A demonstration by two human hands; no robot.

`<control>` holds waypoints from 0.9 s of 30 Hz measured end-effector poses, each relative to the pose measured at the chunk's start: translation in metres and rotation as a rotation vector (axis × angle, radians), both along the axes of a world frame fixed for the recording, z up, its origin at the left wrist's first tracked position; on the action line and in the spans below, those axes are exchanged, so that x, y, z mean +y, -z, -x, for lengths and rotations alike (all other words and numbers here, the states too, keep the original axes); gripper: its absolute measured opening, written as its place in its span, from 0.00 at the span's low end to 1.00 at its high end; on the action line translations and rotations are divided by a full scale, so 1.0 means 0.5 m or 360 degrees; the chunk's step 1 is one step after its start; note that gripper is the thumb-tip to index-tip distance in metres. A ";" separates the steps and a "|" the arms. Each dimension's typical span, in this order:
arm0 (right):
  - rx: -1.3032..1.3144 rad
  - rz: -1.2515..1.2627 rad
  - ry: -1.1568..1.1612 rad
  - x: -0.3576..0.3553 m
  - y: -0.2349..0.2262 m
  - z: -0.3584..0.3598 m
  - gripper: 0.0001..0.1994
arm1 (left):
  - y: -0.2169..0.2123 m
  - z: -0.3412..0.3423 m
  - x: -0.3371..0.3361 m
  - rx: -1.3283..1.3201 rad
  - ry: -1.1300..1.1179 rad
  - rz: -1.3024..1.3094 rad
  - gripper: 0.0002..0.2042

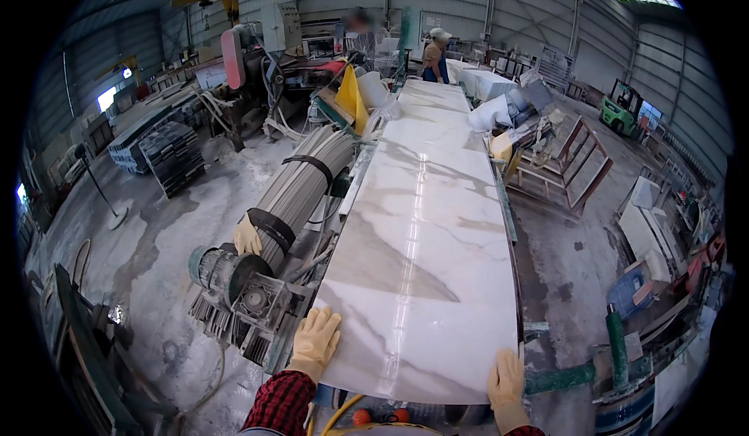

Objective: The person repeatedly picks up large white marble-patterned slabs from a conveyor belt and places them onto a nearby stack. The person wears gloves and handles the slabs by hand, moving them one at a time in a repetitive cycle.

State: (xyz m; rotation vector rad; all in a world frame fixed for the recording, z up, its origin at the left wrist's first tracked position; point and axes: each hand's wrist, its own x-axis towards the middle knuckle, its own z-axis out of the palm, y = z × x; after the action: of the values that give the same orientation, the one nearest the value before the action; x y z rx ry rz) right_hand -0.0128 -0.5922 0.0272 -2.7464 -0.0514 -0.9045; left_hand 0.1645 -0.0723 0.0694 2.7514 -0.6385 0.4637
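A long polished stone slab surface (425,241), white with grey-brown veins, runs away from me over a machine bed. Crosswise lines on it look like joins between slabs laid end to end. My left hand (316,338), in a pale yellow rubber glove, rests on the near left corner with its fingers stretched out. At the near right edge, my right hand (505,381), gloved the same way, lies with fingers extended along the rim; its thumb side is partly hidden. Neither hand holds a loose object.
Left of the slab lie a strapped bundle of long strips (300,190), a spare glove (247,235) and an electric motor (226,272). A rusty metal frame (573,171) and green pipe (562,379) are on the right. Two people stand beyond; a green forklift (622,110) is far right.
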 end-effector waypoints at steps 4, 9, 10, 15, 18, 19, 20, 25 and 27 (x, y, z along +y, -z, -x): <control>-0.0032 0.0073 0.0016 0.024 0.007 0.092 0.20 | 0.010 0.001 0.000 -0.0081 -0.0036 -0.0049 0.22; 0.0254 -0.0163 -0.0011 0.049 -0.023 0.207 0.20 | 0.024 0.000 0.003 -0.0092 -0.0049 -0.0152 0.23; 0.0313 -0.0227 -0.0020 0.054 -0.033 0.227 0.20 | 0.025 -0.003 0.004 -0.0057 -0.0041 -0.0182 0.24; 0.0050 -0.0475 -0.0131 0.126 -0.073 0.307 0.16 | 0.034 -0.032 0.000 -0.0070 0.0136 -0.0223 0.26; 0.0809 -0.1165 0.0006 0.173 -0.100 0.342 0.18 | 0.052 -0.072 -0.039 -0.0037 0.0296 -0.0155 0.28; 0.1083 -0.1359 0.0089 0.187 -0.104 0.344 0.19 | 0.059 -0.091 -0.054 -0.0015 0.0389 -0.0074 0.27; 0.1330 -0.1469 0.0181 0.203 -0.097 0.331 0.23 | 0.069 -0.109 -0.078 -0.0023 0.0391 -0.0148 0.27; 0.1825 -0.2512 0.0092 0.250 -0.019 0.232 0.44 | 0.111 -0.197 -0.161 0.0134 0.0455 -0.0248 0.28; 0.1766 -0.2859 0.0243 0.296 0.032 0.165 0.41 | 0.132 -0.219 -0.177 0.0133 0.0463 -0.0249 0.28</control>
State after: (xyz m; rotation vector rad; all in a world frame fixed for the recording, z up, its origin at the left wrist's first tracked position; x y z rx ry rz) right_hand -0.0954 -0.4444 0.0112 -1.1222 0.7375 0.5636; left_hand 0.2742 -0.1606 0.0034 2.7378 -1.0737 0.2408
